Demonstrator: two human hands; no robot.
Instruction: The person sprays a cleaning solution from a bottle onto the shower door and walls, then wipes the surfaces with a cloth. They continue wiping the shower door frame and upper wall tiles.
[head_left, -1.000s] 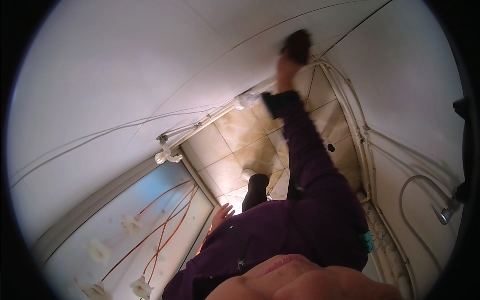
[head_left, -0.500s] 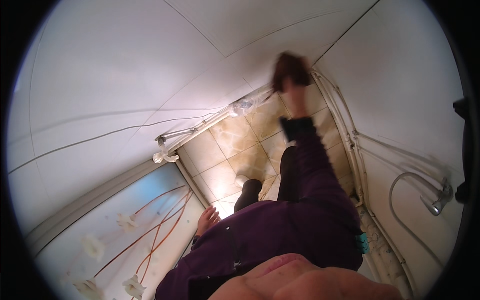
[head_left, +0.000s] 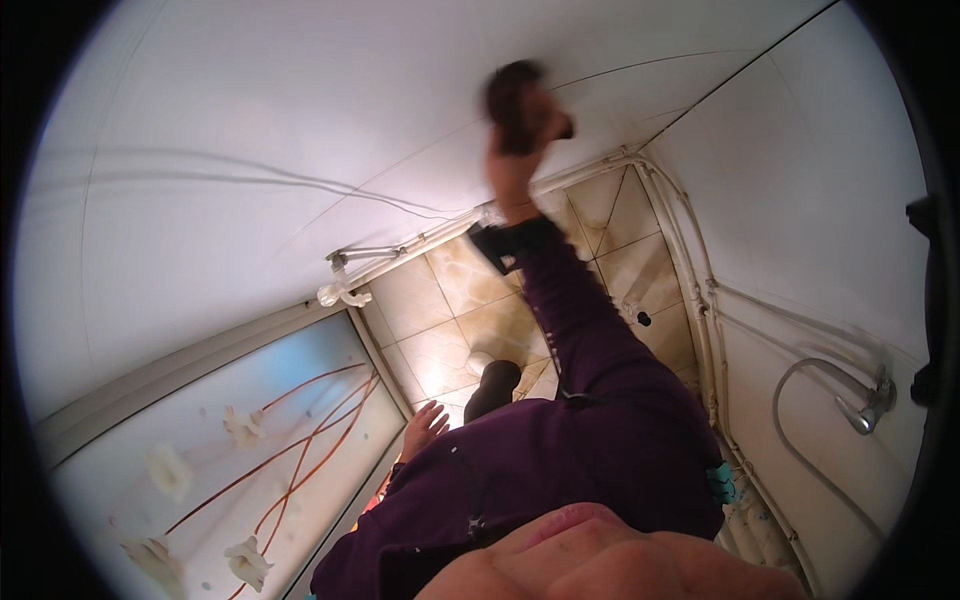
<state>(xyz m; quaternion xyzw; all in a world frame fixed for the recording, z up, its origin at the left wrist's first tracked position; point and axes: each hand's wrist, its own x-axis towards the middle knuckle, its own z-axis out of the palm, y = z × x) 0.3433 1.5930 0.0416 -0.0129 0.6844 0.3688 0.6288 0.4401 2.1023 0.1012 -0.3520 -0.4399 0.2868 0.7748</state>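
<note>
Raised against the white wall point(head_left: 300, 120), my right hand point(head_left: 515, 165) is closed on a dark brown, crumpled cloth point(head_left: 512, 105). Motion blurs both the hand and the cloth, so the exact grip is unclear. A black band with a dark flat piece point(head_left: 505, 245) circles that wrist. Low at my left side, my left hand point(head_left: 424, 432) is free of any object, its fingers spread, close to the frosted panel point(head_left: 230, 350) with white flowers on it.
Pipes point(head_left: 690, 250) run along the wall base and corner. A white tap point(head_left: 340, 290) juts out at the left. A shower hose point(head_left: 785, 430) and chrome mixer point(head_left: 870, 410) hang on the right wall. Tan tiles point(head_left: 480, 280) cover the floor.
My right hand has swept left and up along the wall with the cloth. My left hand stays low at my side. The view has shifted slightly.
</note>
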